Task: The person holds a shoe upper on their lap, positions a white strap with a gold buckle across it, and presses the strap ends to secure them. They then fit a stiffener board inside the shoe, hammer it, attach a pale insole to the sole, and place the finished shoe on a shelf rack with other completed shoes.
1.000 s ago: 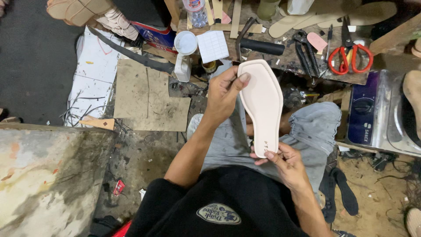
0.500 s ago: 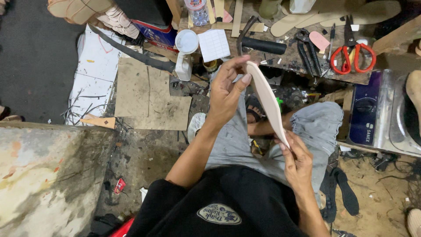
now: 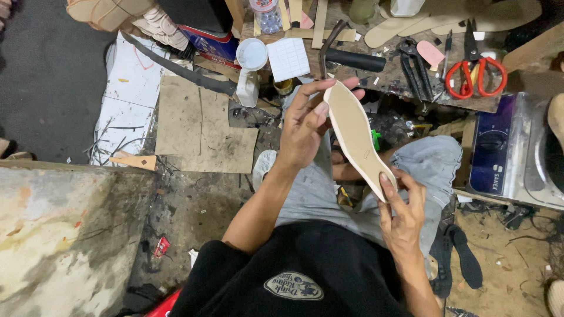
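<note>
A pale shoe sole point(image 3: 356, 138) is held above my lap between both hands, its tan inner face turned toward me. My left hand point(image 3: 306, 123) grips the toe end from the left, fingers curled over its top edge. My right hand point(image 3: 402, 211) holds the heel end from below, the thumb pressing on the sole's face. My knees in grey jeans point(image 3: 427, 165) lie beneath it.
A cluttered workbench edge point(image 3: 405, 88) runs across the top with red-handled scissors point(image 3: 477, 73), black pliers point(image 3: 415, 67), a hammer point(image 3: 346, 54), a white cup point(image 3: 251, 54) and cut sole pieces. Cardboard sheets point(image 3: 197, 126) lie on the dirty floor at left. A blue appliance point(image 3: 499, 154) stands at right.
The sole has been rotated from showing its pale pinkish face, through edge-on, to showing its tan side. Both hands kept hold, shifting slightly.
</note>
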A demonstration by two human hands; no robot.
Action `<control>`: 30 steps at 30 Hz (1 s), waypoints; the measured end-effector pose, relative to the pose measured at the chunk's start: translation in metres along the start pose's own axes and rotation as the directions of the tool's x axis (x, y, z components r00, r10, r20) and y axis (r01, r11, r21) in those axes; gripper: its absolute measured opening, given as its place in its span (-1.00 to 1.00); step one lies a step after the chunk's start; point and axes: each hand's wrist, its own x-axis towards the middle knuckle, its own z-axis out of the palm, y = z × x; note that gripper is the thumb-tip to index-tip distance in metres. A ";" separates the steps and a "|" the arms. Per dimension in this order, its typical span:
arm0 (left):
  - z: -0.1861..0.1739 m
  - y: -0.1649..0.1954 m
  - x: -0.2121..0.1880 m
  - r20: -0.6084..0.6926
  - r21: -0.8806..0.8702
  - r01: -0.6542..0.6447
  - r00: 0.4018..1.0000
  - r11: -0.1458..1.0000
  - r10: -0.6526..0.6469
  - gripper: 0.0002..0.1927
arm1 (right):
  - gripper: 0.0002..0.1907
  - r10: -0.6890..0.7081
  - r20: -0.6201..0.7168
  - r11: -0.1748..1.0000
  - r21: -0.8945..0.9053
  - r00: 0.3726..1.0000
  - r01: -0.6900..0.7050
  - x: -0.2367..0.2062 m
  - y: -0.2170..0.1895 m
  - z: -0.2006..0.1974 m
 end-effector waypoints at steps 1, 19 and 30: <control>-0.001 0.000 0.000 0.023 -0.051 0.014 1.000 0.999 -0.013 -0.58 | -0.34 -0.002 0.001 1.000 -0.005 1.000 0.002 -0.001 0.001 0.000; -0.027 -0.018 -0.003 0.039 -0.665 0.233 0.959 0.709 -0.279 -0.69 | -0.30 -0.011 -0.083 0.997 -0.073 0.996 0.005 -0.011 0.013 -0.002; -0.041 -0.036 0.005 -0.076 -0.718 0.229 0.913 0.657 -0.401 -0.80 | -0.32 0.013 -0.073 0.998 -0.061 0.997 -0.018 -0.002 0.009 -0.006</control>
